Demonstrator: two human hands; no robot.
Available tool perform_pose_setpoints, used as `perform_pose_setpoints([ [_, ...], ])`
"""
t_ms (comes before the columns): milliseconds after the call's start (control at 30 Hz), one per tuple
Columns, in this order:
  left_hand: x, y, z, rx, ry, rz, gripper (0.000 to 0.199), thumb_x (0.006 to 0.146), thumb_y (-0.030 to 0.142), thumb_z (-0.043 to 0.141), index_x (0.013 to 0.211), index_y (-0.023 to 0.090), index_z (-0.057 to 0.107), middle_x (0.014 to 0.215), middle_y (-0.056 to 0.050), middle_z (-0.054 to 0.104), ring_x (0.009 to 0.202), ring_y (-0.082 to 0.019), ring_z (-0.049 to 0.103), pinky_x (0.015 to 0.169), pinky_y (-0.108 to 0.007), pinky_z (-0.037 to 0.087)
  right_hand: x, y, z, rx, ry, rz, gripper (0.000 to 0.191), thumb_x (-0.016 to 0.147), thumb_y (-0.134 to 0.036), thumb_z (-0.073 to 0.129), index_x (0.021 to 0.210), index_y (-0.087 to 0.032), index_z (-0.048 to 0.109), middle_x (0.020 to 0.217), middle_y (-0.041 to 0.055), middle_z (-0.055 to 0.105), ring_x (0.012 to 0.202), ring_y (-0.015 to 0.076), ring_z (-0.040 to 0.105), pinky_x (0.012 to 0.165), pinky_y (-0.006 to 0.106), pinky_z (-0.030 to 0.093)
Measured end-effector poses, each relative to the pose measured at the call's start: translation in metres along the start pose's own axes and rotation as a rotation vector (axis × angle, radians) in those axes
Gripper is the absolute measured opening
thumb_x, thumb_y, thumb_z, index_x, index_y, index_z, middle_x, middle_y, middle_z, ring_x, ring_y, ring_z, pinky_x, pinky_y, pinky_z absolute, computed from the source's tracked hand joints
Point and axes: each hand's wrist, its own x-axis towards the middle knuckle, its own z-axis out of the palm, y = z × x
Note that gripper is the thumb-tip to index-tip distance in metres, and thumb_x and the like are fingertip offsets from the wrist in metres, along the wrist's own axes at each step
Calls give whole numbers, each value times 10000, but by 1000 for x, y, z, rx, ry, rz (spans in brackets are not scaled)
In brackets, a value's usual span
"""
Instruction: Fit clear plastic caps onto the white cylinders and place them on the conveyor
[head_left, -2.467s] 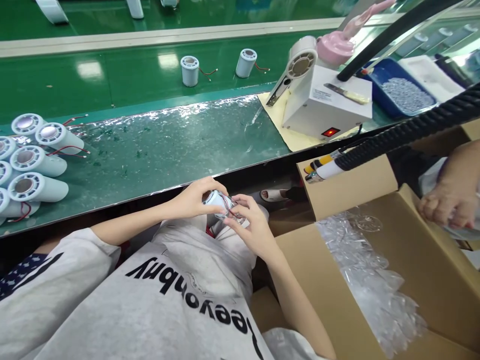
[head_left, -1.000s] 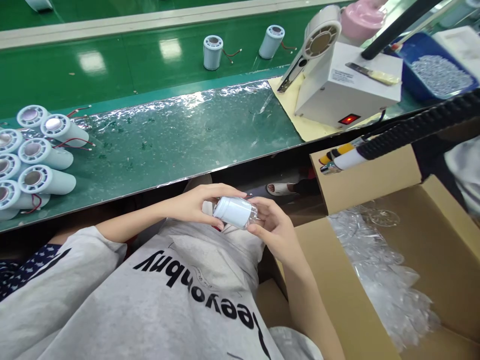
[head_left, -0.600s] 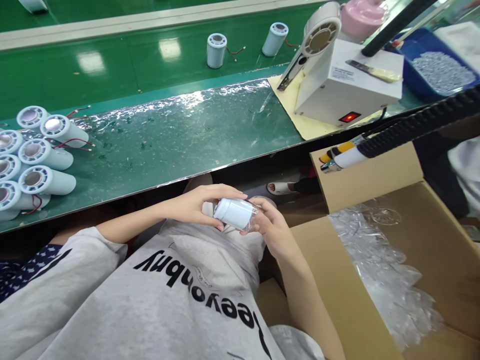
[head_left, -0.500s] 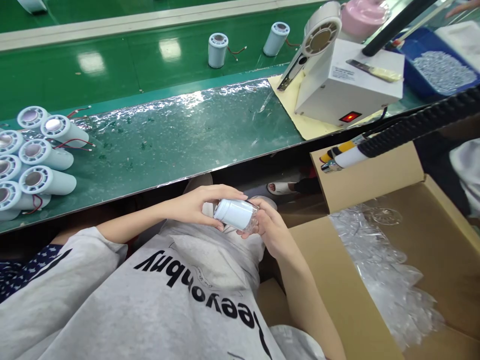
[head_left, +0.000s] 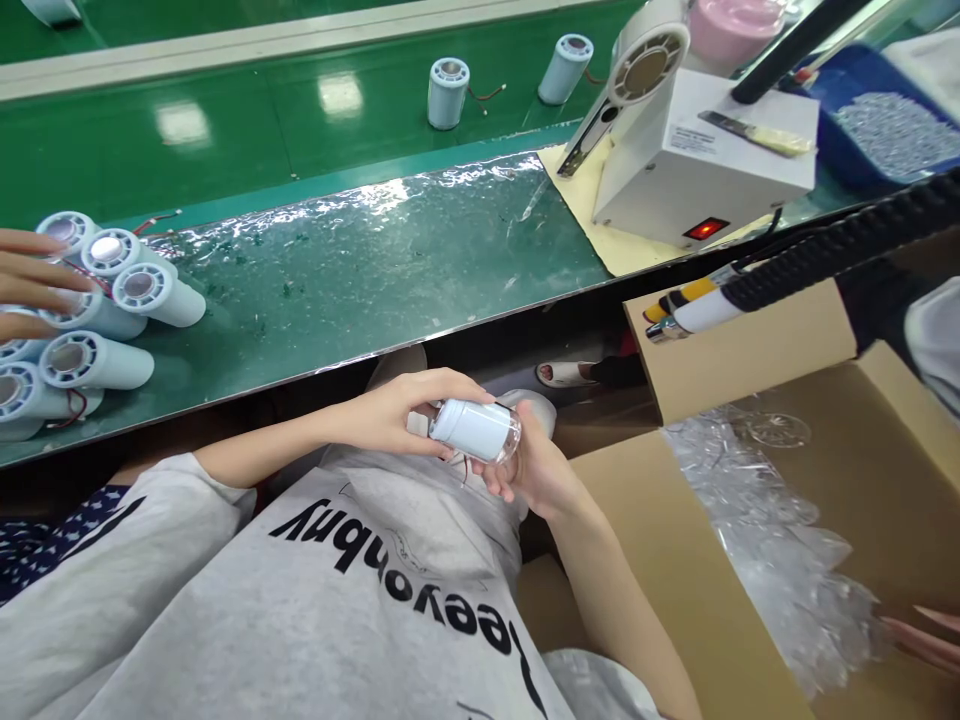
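Glossy bench (head_left: 360, 275); left hand (head_left: 394, 415) grips smooth pale-blue cylinder (head_left: 472, 430); right hand (head_left: 541, 470), fingers bent, cups clear end (head_left: 513, 438).

Factory, green conveyor (head_left: 240, 145), open cardboard carton (head_left: 630, 540)

White box (head_left: 697, 185): red switch (head_left: 706, 229) glows on its front. Knife-like tool (head_left: 757, 132) lies on its top. Yellow sheet (head_left: 585, 205) sits under the box, showing along its left. White vented piece (head_left: 649, 70) stands just left of the box; pink object (head_left: 735, 30) behind. Blue tray (head_left: 844, 150) holds pale bits (head_left: 896, 130), right of box. Black ribbed hose (head_left: 847, 245) runs in front.
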Motion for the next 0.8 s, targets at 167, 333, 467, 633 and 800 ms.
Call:
perform_pose_setpoints([
  [167, -3, 9, 4, -172, 76, -227, 653, 793, 291, 819, 1404, 230, 597, 1368, -133, 642, 1153, -257, 681, 834, -302, 606, -5, 12, -9, -502, 424, -632, 265, 998, -445, 585, 1147, -227, 582, 1134, 125, 743, 885, 238, 767, 706, 369, 659],
  [333, -3, 7, 3, -333, 13, -328, 723, 848, 351, 784, 1503, 241, 499, 1183, -107, 717, 890, -188, 733, 729, -286, 602, -9, 13, -16, -895, 241, -1099, 484, 936, -125, 672, 1354, -350, 579, 1529, 67, 558, 1389, 268, 565, 1107, 491, 536],
  [467, -2, 7, -1, -234, -15, -231, 791, 801, 307, 837, 1521, 307, 509, 1461, -123, 615, 1226, -269, 665, 988, -376, 577, -14, 8, -11, -493, 185, -720, 527, 895, -420, 787, 1377, -315, 601, 1411, 96, 653, 1291, 305, 639, 1022, 460, 596],
  [633, -5, 5, -4, -292, -44, -258, 780, 836, 270, 795, 1548, 321, 479, 1551, -119, 545, 1264, -268, 651, 1031, -394, 562, -19, 4, -6, -181, 183, -441, 521, 793, -462, 869, 1267, -342, 690, 1349, 52, 689, 1138, 285, 711, 939, 430, 631],
  [800, -6, -7, 3, -411, -89, -369, 846, 833, 264, 786, 1589, 299, 408, 1393, -118, 662, 1098, -219, 704, 933, -337, 572, -19, 6, -4, -256, 212, -403, 524, 782, -433, 881, 1268, -331, 717, 1238, 40, 744, 1032, 264, 735, 920, 394, 619],
])
